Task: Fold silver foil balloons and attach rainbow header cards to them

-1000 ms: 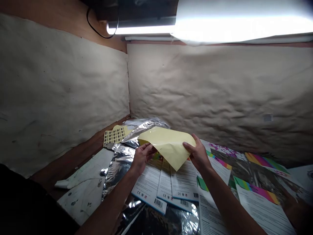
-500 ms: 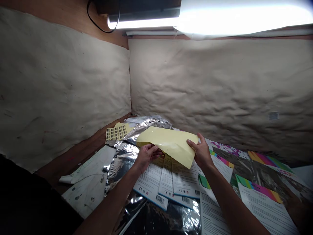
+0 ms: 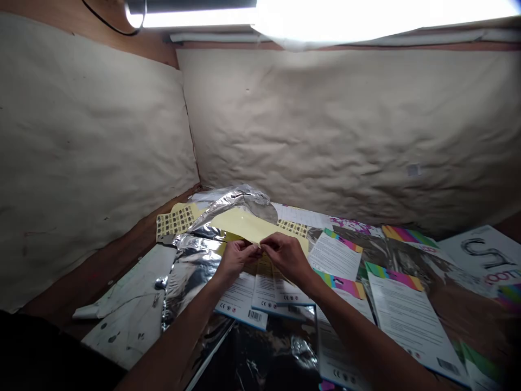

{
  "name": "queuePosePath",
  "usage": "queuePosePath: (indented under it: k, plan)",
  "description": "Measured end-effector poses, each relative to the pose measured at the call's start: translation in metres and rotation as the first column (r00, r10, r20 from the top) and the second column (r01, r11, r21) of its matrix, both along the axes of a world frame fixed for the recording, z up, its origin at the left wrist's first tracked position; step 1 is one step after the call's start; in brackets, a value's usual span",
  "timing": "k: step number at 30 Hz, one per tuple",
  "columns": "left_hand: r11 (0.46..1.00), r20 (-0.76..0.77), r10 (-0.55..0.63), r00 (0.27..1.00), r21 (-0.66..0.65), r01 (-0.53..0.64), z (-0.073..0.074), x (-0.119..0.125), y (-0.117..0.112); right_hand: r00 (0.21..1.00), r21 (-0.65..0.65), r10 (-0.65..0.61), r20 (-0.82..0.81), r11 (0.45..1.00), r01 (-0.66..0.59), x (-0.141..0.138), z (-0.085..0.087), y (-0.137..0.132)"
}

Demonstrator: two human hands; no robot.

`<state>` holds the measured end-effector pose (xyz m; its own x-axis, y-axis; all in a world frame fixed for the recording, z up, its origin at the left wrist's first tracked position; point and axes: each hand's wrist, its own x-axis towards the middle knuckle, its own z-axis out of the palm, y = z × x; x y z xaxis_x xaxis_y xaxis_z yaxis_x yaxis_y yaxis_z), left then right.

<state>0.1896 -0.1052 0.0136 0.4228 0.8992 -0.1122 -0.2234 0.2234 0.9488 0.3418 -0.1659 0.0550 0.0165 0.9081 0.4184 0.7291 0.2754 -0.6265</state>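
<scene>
The left hand [image 3: 235, 259] and right hand [image 3: 286, 257] are close together, their fingertips [image 3: 258, 251] meeting in a small pinch on a pale yellow adhesive sheet [image 3: 244, 225]. The sheet is bent over at the grip: one glossy band runs up and to the left just above the fingers, and a lower flap hangs beneath the palms. Its far end leans against a crumpled piece of silver foil [image 3: 234, 202] just beyond the hands.

More foil [image 3: 190, 277] lies beside the left wrist, with a yellow sheet of small dark square labels [image 3: 176, 221] past it. A second strip of those labels [image 3: 292, 228] sits just beyond the right hand. Directly below the grip, overlapping white printed cards with blue edges and barcodes [image 3: 240, 304] fan out. Right of the right forearm lie leaflets with rainbow-striped tops [image 3: 396, 315]. Further left, a stained white paper [image 3: 130, 309] rests on the wooden surface.
</scene>
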Motion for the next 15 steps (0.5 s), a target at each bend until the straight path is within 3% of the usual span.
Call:
queuePosePath:
  k: [9, 15]
  plan:
    - [1.0, -0.003, 0.012, 1.0, 0.01, -0.012, -0.0053, 0.001, -0.0005, 1.0, -0.051, 0.02, -0.019, 0.998, -0.021, 0.0059, -0.001, 0.0028]
    - [0.993, -0.025, 0.035, 0.999, 0.113, -0.032, 0.0008, 0.0023, -0.0058, 0.998, -0.06, 0.015, -0.056, 0.998, -0.018, 0.0107, 0.0032, 0.0026]
